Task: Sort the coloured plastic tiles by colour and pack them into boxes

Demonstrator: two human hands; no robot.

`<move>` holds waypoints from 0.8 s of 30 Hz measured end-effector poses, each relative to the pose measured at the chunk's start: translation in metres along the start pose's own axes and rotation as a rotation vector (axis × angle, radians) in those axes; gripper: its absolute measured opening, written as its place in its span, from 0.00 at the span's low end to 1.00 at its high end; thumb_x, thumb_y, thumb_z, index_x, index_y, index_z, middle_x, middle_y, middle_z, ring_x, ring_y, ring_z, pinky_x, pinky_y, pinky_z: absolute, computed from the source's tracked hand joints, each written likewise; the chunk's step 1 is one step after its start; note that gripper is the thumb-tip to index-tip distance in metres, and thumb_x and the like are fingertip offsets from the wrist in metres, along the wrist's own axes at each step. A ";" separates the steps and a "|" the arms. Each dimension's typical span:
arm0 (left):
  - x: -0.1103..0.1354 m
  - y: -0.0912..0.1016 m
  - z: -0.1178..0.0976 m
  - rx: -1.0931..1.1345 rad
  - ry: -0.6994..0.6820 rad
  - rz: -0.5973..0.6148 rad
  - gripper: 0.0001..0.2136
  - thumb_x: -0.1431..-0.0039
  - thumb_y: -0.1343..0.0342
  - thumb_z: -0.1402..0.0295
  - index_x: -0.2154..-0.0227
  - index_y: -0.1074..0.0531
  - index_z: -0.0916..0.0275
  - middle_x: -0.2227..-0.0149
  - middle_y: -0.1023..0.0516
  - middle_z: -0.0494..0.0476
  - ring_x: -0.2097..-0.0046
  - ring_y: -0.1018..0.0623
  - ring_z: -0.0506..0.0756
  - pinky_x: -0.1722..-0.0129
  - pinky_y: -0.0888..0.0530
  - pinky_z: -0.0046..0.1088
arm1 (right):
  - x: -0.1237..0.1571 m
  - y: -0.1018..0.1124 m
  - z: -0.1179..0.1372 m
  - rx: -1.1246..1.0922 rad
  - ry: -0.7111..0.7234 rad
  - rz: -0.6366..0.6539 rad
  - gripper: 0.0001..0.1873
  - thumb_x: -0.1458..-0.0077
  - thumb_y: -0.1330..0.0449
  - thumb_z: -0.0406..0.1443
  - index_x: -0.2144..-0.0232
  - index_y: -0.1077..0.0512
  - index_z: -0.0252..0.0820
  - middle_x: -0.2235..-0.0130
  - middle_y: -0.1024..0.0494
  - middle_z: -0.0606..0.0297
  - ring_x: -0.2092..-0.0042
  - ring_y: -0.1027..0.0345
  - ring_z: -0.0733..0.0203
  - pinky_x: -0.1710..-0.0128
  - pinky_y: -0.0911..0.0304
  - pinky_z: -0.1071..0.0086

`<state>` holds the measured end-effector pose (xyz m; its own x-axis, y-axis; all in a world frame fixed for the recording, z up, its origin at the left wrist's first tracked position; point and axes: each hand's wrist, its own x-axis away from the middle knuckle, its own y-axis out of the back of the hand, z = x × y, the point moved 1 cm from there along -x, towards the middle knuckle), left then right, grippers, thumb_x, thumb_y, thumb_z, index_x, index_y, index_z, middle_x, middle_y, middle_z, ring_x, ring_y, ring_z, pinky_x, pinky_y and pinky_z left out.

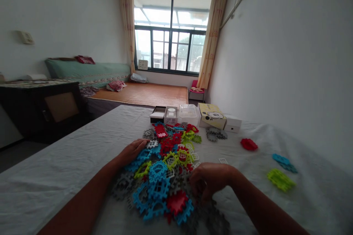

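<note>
A heap of plastic interlocking building pieces spreads over the white cloth, with blue pieces (158, 187), red pieces (169, 145), yellow-green pieces (171, 160) and grey pieces (124, 183). My left hand (135, 150) lies along the heap's left side, fingers stretched out and touching its edge near a white lattice piece (152, 144). On the right side, my right hand (208, 180) is bent downward with its fingers curled in among grey pieces; what they grip, if anything, is hidden. A red piece (178, 202) lies just left of it.
Behind the heap stand a black box (158, 119), a clear plastic tub (188, 111), a yellow box (211, 116) and a small white box (233, 125). Grouped pieces lie to the right: grey (216, 134), red (249, 144), blue (284, 162) and yellow-green (280, 180).
</note>
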<state>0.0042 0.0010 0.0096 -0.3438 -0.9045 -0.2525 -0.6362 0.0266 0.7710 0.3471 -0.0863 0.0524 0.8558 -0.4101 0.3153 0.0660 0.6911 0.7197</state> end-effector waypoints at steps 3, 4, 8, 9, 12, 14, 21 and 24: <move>0.000 0.001 -0.002 -0.001 0.000 -0.002 0.28 0.38 0.63 0.48 0.51 0.27 0.61 0.49 0.25 0.58 0.46 0.28 0.59 0.44 0.34 0.32 | 0.006 0.006 -0.004 -0.108 0.058 -0.044 0.20 0.63 0.30 0.46 0.71 0.25 0.39 0.72 0.26 0.71 0.71 0.34 0.70 0.71 0.41 0.78; 0.000 0.001 -0.003 -0.004 0.001 -0.002 0.29 0.39 0.63 0.47 0.51 0.27 0.61 0.49 0.25 0.58 0.47 0.28 0.59 0.44 0.34 0.32 | 0.008 0.009 -0.006 -0.149 0.050 -0.066 0.20 0.64 0.30 0.46 0.72 0.25 0.38 0.73 0.26 0.71 0.71 0.35 0.70 0.71 0.42 0.79; 0.000 0.003 -0.007 -0.004 0.005 0.000 0.30 0.40 0.63 0.45 0.52 0.27 0.62 0.50 0.25 0.59 0.47 0.28 0.60 0.45 0.34 0.33 | 0.019 0.018 -0.021 -0.415 -0.019 -0.083 0.22 0.66 0.28 0.45 0.71 0.28 0.36 0.75 0.27 0.71 0.74 0.36 0.71 0.75 0.41 0.78; 0.000 0.003 -0.008 -0.001 0.007 0.001 0.30 0.40 0.62 0.45 0.52 0.27 0.62 0.50 0.25 0.59 0.47 0.28 0.60 0.45 0.34 0.33 | 0.022 0.021 -0.029 -0.499 -0.026 -0.108 0.22 0.66 0.28 0.44 0.71 0.28 0.36 0.76 0.28 0.71 0.76 0.37 0.71 0.76 0.42 0.77; 0.001 0.003 -0.007 0.019 0.014 -0.004 0.30 0.41 0.62 0.45 0.52 0.27 0.61 0.50 0.24 0.58 0.47 0.28 0.60 0.45 0.34 0.33 | 0.032 0.030 -0.064 -0.731 -0.069 -0.515 0.20 0.62 0.30 0.44 0.71 0.30 0.37 0.77 0.30 0.72 0.78 0.40 0.72 0.78 0.41 0.77; 0.001 0.002 -0.007 0.031 0.015 -0.007 0.29 0.41 0.61 0.45 0.52 0.27 0.61 0.50 0.24 0.59 0.47 0.28 0.60 0.45 0.33 0.34 | 0.042 0.035 -0.094 -0.850 -0.163 -0.988 0.20 0.61 0.31 0.45 0.71 0.31 0.39 0.75 0.30 0.70 0.76 0.38 0.70 0.76 0.37 0.75; 0.000 0.002 -0.007 0.046 0.010 -0.010 0.29 0.41 0.61 0.45 0.52 0.27 0.60 0.51 0.24 0.59 0.48 0.28 0.61 0.45 0.33 0.35 | 0.058 0.029 -0.163 -0.928 -0.353 -1.497 0.20 0.67 0.30 0.43 0.74 0.36 0.44 0.72 0.31 0.64 0.69 0.31 0.59 0.68 0.28 0.62; 0.000 0.002 -0.008 0.047 0.015 -0.012 0.30 0.41 0.61 0.44 0.52 0.27 0.60 0.51 0.24 0.59 0.48 0.28 0.61 0.45 0.33 0.36 | 0.054 0.027 -0.170 -0.896 -0.369 -1.522 0.19 0.66 0.32 0.41 0.71 0.35 0.44 0.71 0.29 0.63 0.66 0.29 0.57 0.64 0.27 0.61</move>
<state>0.0083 -0.0021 0.0156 -0.3256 -0.9111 -0.2526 -0.6721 0.0351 0.7396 0.4826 0.0113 -0.0159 -0.3510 -0.9357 -0.0358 0.9363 -0.3513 0.0006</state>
